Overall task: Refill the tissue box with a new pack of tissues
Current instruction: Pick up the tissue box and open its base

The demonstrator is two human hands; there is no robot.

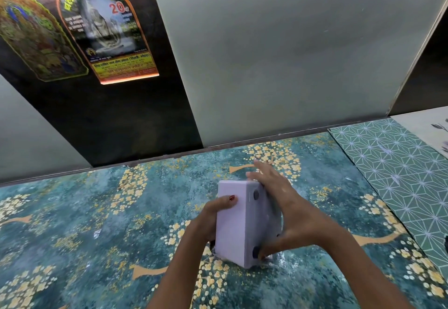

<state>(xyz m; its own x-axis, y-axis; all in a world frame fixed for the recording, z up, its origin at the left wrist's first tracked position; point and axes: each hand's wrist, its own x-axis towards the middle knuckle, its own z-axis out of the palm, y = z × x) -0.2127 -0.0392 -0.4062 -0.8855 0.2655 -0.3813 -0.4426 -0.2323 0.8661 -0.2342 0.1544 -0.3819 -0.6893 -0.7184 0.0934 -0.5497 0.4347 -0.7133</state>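
Note:
A pale lilac tissue box (236,224) stands tipped on its side on the table, its underside with dark round feet turned to the right. My left hand (211,219) grips the box's left face, thumb with a red nail lying across the top. My right hand (286,211) presses flat against the underside, fingers spread and slightly blurred. A bit of clear wrapping shows at the box's lower edge. The opening of the box and any tissue pack are hidden.
The table wears a teal cover with yellow blossom print (97,224). A green geometric-patterned mat (400,163) lies at the right. Frosted glass panels and a dark panel with two posters (104,30) rise right behind the table's far edge.

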